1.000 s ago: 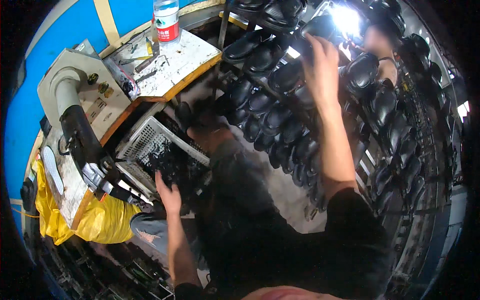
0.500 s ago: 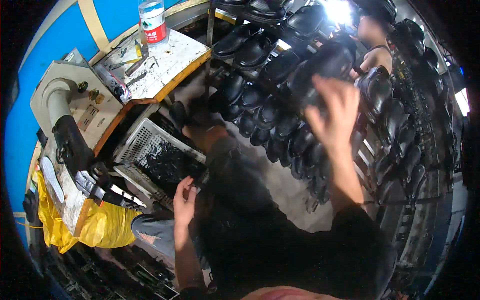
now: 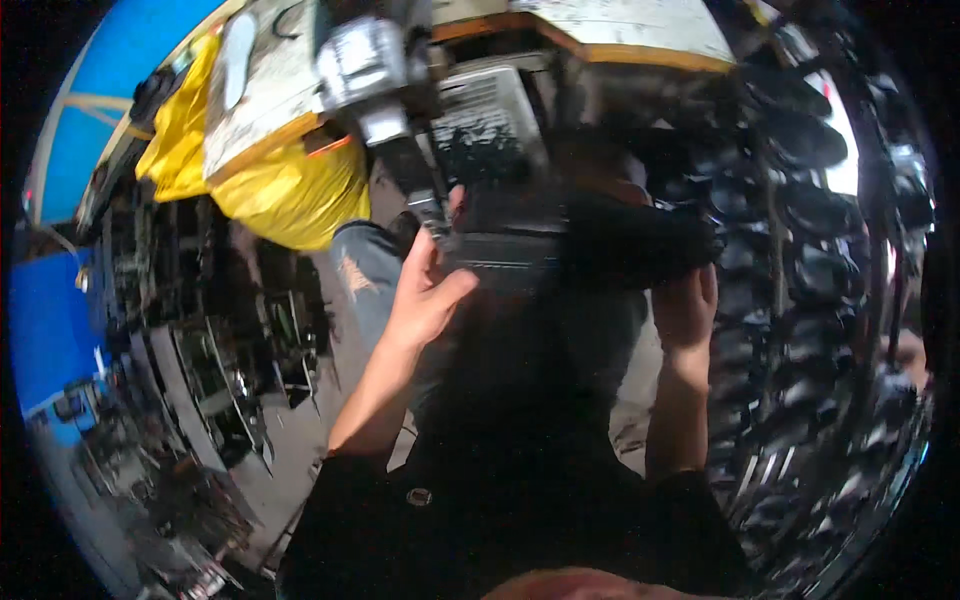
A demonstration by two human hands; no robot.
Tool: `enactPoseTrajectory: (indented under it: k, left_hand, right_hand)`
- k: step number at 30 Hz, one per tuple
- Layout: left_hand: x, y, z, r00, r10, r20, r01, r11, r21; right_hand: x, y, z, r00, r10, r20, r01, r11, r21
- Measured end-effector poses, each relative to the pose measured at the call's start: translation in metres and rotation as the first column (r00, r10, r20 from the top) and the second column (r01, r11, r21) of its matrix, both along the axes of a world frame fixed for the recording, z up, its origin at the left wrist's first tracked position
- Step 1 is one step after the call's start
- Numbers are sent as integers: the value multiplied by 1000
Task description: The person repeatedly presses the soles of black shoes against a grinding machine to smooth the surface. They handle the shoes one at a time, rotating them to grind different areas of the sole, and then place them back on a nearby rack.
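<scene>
There are two hands: one left hand and one right hand. Between them is one black shoe. One yellow bag hangs under one counter. One white basket is there. The black shoes on the rack are many (too blurred to count).

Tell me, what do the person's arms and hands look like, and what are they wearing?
Both forearms are bare, with no gloves on the left hand or the right hand. Short black sleeves of a dark top end near the elbows. No watch, rings or bands show.
</scene>
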State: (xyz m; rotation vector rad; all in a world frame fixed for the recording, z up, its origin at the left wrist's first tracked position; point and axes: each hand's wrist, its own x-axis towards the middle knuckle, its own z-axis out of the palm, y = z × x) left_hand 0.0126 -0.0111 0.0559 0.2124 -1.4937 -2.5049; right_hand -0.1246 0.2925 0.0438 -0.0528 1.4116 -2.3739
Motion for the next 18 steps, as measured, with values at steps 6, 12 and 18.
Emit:
enactPoseTrajectory:
  k: [6, 12, 18]
  left_hand:
    - [-4, 8, 48, 999, 9, 45, -5, 996, -84]
    - [-25, 11, 54, 985, 35, -169, -70, 977, -201]
    - [-19, 11, 50, 978, 142, -151, -131, 988, 82]
  right_hand:
    - [-26, 12, -20, 973, 34, -230, 19, 975, 222]
    - [-48, 28, 3, 908, -34, -417, 50, 998, 27]
    - [-58, 17, 64, 753, 96, -651, 176, 924, 340]
